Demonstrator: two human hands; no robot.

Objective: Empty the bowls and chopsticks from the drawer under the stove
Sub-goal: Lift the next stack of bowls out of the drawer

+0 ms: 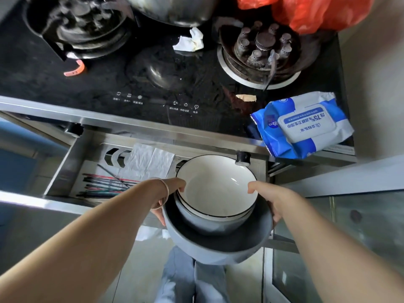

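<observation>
Between left hand (169, 194) and right hand (271, 200), stacked bowls (216, 206), gripped.

bowls (215, 206): grey, white-lined, nested, held above drawer (65, 162) | chopsticks (102, 184): drawer's left

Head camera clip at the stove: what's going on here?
A person holds a nested stack of bowls with both hands, left hand and right hand on opposite sides, above the open drawer under the stove. The larger grey bowl carries smaller white-lined ones. The chopsticks still lie in the drawer's left part, so that part is not yet done.
</observation>
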